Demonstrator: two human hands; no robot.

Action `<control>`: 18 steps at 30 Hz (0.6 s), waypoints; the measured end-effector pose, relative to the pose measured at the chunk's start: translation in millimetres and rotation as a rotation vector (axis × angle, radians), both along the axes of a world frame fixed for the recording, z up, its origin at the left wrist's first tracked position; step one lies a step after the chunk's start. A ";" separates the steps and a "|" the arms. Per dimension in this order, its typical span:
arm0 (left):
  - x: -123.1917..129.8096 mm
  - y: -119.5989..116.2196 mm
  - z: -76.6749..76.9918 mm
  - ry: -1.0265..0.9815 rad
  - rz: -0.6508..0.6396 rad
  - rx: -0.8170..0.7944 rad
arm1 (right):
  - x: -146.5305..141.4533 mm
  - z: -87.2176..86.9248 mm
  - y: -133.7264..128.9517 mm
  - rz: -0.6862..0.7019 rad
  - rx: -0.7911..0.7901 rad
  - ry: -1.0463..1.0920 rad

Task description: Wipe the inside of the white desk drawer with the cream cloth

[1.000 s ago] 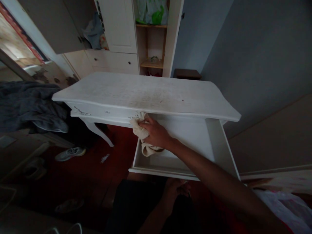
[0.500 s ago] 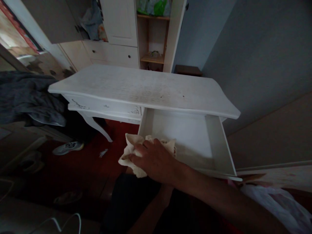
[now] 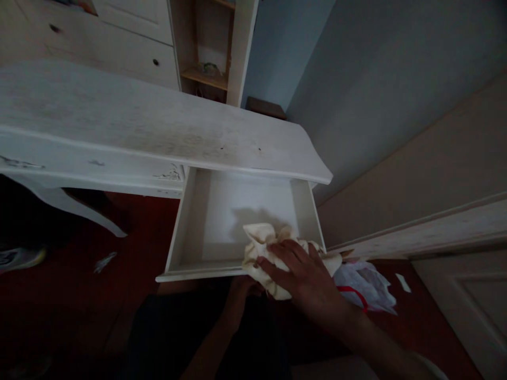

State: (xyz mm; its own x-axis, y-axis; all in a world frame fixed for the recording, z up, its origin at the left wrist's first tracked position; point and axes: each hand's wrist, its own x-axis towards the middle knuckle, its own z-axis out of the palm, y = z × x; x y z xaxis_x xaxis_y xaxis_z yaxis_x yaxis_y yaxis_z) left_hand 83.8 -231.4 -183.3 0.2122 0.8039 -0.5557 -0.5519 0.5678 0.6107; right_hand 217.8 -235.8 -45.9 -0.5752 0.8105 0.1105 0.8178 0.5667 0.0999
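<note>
An open white drawer (image 3: 249,198) juts out of the white desk (image 3: 158,126). My right hand (image 3: 304,269) is closed over a crumpled cream cloth (image 3: 261,237), pressing it on the drawer's front edge near the right corner. Part of the cloth hangs over the front, and its shadow falls on the drawer floor. Below the front panel's middle, my left hand (image 3: 240,295) has curled fingers against the drawer front, partly hidden by the panel and the cloth.
Grey smudges and small dark specks mark the desktop. A white cabinet (image 3: 130,47) with an open shelf section stands behind. At right are a wall (image 3: 380,116) and a plastic bag (image 3: 368,285) on the red floor. A shoe (image 3: 19,258) lies at lower left.
My right hand has carried the cloth from the drawer's front left corner to its right end. The view has turned right and down, and my left hand now shows more.
</note>
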 end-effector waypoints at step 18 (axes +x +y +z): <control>0.0 5.3 -35.3 0.001 -0.220 0.103 | 125.1 3.7 109.5 0.359 -0.115 -0.178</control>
State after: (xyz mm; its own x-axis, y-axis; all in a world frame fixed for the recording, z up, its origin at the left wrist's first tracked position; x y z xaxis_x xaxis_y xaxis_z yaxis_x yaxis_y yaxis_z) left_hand 83.8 -226.1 -218.6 0.3884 0.7908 -0.4731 -0.4210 0.6089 0.6723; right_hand 342.9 -126.3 -42.2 -0.8254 0.5564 -0.0955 0.5421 0.8284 0.1413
